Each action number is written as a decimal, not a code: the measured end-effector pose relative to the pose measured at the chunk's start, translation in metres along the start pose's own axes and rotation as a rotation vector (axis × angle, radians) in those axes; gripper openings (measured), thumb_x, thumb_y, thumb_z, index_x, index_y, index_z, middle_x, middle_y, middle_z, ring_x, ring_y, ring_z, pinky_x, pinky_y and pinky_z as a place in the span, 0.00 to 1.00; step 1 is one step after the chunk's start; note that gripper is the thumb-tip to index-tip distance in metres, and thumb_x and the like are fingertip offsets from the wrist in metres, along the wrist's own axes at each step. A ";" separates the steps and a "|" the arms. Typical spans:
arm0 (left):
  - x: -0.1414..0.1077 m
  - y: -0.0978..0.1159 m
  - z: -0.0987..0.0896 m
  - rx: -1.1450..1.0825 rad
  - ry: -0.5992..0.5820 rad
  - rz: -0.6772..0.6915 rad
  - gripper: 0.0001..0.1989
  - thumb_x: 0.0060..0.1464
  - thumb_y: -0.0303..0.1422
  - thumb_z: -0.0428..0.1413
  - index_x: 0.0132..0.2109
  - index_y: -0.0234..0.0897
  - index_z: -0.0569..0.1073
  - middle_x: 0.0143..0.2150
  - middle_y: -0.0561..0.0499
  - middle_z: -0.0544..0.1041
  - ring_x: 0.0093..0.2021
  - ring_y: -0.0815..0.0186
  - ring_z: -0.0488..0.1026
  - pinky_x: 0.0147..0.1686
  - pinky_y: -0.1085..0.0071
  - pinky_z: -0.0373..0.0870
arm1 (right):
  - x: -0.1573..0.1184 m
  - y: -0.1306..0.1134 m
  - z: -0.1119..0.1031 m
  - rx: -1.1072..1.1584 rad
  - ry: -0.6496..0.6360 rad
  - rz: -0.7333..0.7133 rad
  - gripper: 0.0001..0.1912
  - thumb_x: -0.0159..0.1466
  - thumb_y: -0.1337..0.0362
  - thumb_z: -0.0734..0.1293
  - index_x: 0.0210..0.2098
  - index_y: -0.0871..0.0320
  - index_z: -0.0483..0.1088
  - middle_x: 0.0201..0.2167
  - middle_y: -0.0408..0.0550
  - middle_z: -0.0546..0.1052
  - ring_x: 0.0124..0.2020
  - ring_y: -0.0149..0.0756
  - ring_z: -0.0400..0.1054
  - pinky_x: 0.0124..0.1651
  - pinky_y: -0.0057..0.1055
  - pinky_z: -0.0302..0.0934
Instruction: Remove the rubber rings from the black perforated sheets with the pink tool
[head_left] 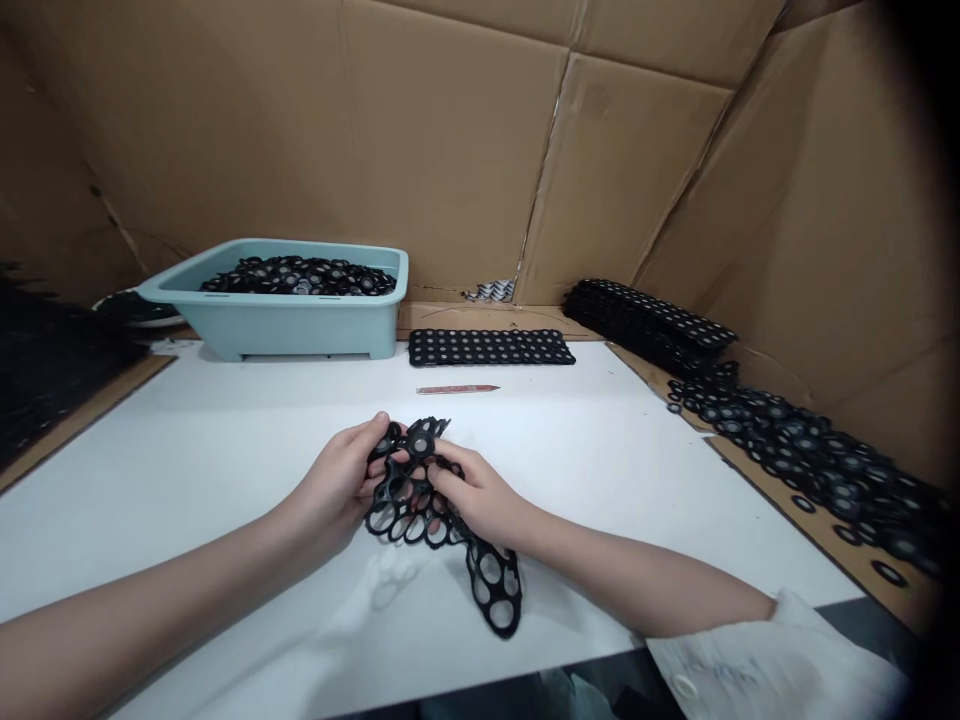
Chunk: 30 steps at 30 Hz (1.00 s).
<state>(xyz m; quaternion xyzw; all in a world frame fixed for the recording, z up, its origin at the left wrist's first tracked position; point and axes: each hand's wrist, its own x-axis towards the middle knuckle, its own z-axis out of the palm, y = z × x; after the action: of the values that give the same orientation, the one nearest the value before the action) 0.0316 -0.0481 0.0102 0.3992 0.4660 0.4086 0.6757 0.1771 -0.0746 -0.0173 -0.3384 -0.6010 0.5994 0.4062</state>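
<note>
Feed is clear enough for notes. Both hands are occupied. I have the black perforated sheet bunched between them, raised at the near middle of the white tabletop. Left hand grips its upper left part, thumb on top, fingers curled behind. Right hand pinches the right side between thumb and fingers; I cannot tell exactly how the hidden fingertips bear on it.

Key relation: the sheet lies squarely between the palms, crumpled, so no single long axis for the bulk. Its loose tail does have one, hanging from under the right hand and slanting near and right. Right hand is plainly nearer that end; left hand is nearer the gathered far-left edge. A row of round holes along the near edge sags between the two.

Beyond the hands, a red pencil lies roughly left to right, tip to the right. Farther still, a flat perforated sheet lies the same way. Far left: pale blue tub heaped with black rings. Far right: a pile of perforated sheets, then scattered ring pieces trailing toward the near right. Cardboard walls close in behind.
</note>
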 end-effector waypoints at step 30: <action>-0.005 -0.003 -0.020 1.243 0.124 0.802 0.08 0.56 0.36 0.43 0.38 0.39 0.64 0.21 0.58 0.65 0.17 0.73 0.58 0.20 0.77 0.55 | 0.001 -0.001 -0.004 0.098 0.132 0.024 0.07 0.62 0.60 0.57 0.36 0.57 0.61 0.26 0.41 0.67 0.21 0.26 0.63 0.24 0.25 0.61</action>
<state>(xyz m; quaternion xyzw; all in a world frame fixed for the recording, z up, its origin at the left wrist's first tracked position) 0.0119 -0.0502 0.0044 0.8238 0.4671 0.3066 0.0963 0.1802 -0.0719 -0.0168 -0.3644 -0.5387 0.6092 0.4537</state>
